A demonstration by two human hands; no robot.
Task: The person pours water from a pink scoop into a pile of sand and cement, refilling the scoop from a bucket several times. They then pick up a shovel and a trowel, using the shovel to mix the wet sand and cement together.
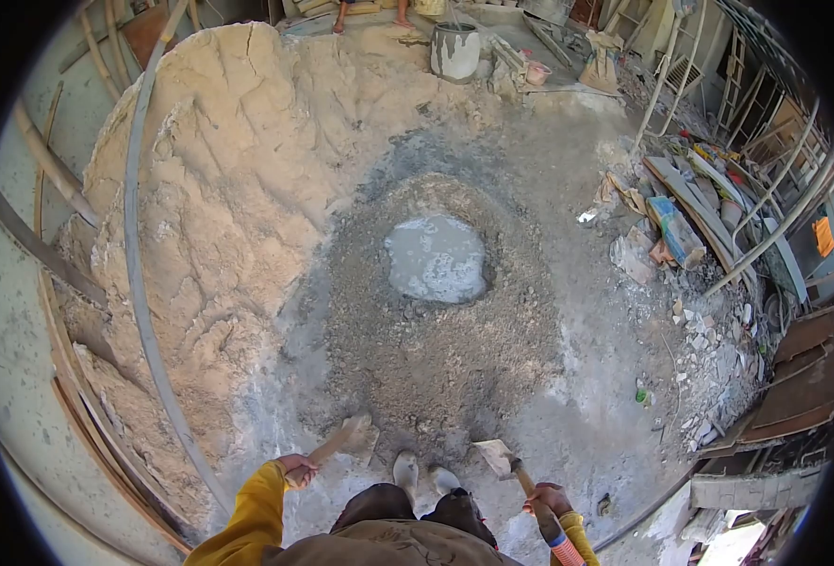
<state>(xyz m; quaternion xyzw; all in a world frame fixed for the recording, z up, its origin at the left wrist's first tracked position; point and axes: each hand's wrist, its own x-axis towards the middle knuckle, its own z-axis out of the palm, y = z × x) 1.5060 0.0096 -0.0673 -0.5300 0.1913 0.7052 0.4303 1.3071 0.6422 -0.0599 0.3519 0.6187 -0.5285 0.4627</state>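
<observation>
My left hand (296, 470) is closed round the handle of a shovel (360, 441), whose blade lies at the near left edge of the mix heap. My right hand (549, 499) grips the wooden handle of a second shovel (497, 457); its blade points left, near my boots (405, 472). Ahead, a ring of brown sand and gravel mix (417, 363) surrounds a pool of grey watery liquid (436, 258).
A big sand pile (219, 170) rises on the left, crossed by a long curved strip (137, 236). A grey-splashed drum (454, 51) stands at the back, near another person's feet (338, 26). Rubble (709, 358), boards and poles line the right.
</observation>
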